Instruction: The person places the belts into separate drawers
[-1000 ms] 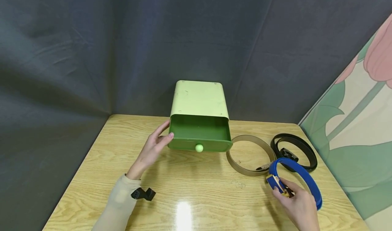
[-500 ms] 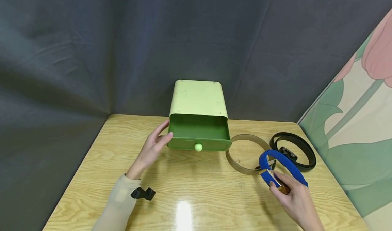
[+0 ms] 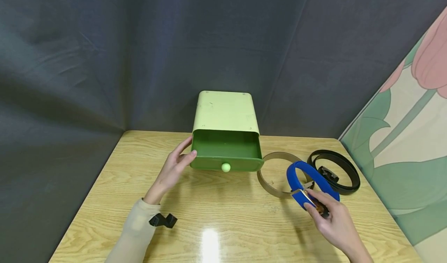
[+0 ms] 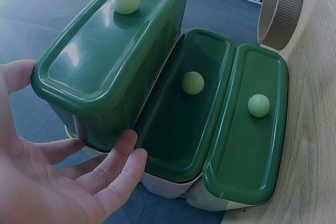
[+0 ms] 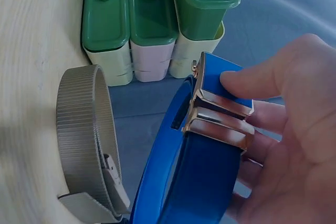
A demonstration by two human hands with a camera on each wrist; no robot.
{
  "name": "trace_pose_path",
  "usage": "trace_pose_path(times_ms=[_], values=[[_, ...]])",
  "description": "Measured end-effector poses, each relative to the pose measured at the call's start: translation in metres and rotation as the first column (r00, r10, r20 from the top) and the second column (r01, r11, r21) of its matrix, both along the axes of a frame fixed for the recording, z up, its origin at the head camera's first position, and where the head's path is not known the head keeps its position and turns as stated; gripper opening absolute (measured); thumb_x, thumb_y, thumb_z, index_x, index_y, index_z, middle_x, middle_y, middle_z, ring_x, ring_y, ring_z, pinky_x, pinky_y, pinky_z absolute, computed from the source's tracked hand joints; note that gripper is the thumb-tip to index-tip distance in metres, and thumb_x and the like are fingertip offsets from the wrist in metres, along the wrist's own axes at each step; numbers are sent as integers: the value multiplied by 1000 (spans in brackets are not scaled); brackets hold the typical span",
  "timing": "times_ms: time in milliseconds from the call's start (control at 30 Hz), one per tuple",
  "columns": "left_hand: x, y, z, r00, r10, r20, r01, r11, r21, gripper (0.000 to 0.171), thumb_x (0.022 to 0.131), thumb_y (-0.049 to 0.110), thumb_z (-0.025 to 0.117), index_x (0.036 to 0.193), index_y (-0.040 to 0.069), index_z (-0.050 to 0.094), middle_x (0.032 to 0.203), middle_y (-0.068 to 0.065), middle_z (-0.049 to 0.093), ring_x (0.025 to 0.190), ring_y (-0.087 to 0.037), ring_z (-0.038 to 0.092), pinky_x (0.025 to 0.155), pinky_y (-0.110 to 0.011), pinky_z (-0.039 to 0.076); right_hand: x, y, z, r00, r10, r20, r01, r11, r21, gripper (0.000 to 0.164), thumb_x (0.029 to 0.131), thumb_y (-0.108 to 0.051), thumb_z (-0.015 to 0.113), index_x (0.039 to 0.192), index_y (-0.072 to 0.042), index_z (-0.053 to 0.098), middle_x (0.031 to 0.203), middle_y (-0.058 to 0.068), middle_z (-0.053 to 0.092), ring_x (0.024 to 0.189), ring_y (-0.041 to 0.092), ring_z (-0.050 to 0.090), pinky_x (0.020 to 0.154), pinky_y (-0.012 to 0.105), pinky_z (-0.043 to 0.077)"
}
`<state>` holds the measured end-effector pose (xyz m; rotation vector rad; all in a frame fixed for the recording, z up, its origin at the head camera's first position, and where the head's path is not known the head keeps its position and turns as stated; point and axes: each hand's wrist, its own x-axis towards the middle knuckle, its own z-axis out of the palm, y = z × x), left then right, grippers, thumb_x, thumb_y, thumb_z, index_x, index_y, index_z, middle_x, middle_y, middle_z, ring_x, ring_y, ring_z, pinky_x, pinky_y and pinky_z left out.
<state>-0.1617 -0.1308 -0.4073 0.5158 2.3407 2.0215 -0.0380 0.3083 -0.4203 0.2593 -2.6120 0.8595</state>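
In the head view a pale green cabinet [image 3: 226,111] stands at the back of the table, its dark green top drawer [image 3: 209,163] pulled out. My left hand [image 3: 172,169] is at the drawer's left front corner, thumb touching its front and fingers fairly straight along the side. A blue belt [image 3: 318,178] in a loop hangs from my right hand [image 3: 333,221], which pinches it by the gold buckle between thumb and fingers. The right wrist view shows that buckle [image 5: 220,121] close up. No contents show inside the drawer.
A taupe belt [image 3: 267,186] lies coiled right of the cabinet, partly behind the blue one. Farther right is a coiled black belt [image 3: 350,169]. Two lower drawers [image 4: 170,124] are shut. A dark curtain [image 3: 223,38] hangs behind the table [image 3: 167,224].
My right hand has carried the blue belt leftward and a little toward the cabinet, so it now overlaps the taupe belt in the head view. The left hand stays at the drawer.
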Motion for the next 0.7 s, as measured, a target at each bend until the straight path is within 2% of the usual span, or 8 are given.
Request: trace_pose_path(times_ms=[100,233,500,600,700], values=[[0,0,0,1000,1,0,-1,1000,4,65,111,24,51,170,12,27,176,-14,28,138,-44,60,113,-51,49,-1,-1,3,1000,29,1,-29,1000,-4,37,93,-1,78,130,-1,74,103,10,75,84,-6,56,55,23,49],[0,0,0,1000,-8,-1,8,1000,13,65,111,23,51,170,12,27,176,-15,27,138,-44,59,114,-52,48,-2,-4,6,998,67,-9,-67,998,-17,36,95,4,74,131,4,71,103,10,73,84,-5,55,53,24,50],[-1,0,0,1000,-22,-6,23,999,24,66,111,21,50,170,10,26,177,-18,23,138,-46,59,116,-54,46,-3,-10,11,995,89,-47,-90,995,-31,34,99,4,70,133,5,69,96,10,70,85,-4,55,50,22,46],[0,0,0,1000,-20,-8,20,1000,18,65,111,22,50,170,10,26,176,-19,24,138,-47,59,116,-55,46,-4,-13,15,991,116,-67,-118,993,-24,34,100,3,69,134,4,69,96,8,69,86,-4,56,54,20,44],[0,-1,0,1000,-18,-6,18,1000,14,66,111,22,50,170,11,26,176,-18,24,139,-46,58,117,-55,46,-5,-14,20,987,129,-101,-130,991,-10,36,99,5,68,134,4,69,97,6,70,92,-4,56,69,17,42]])
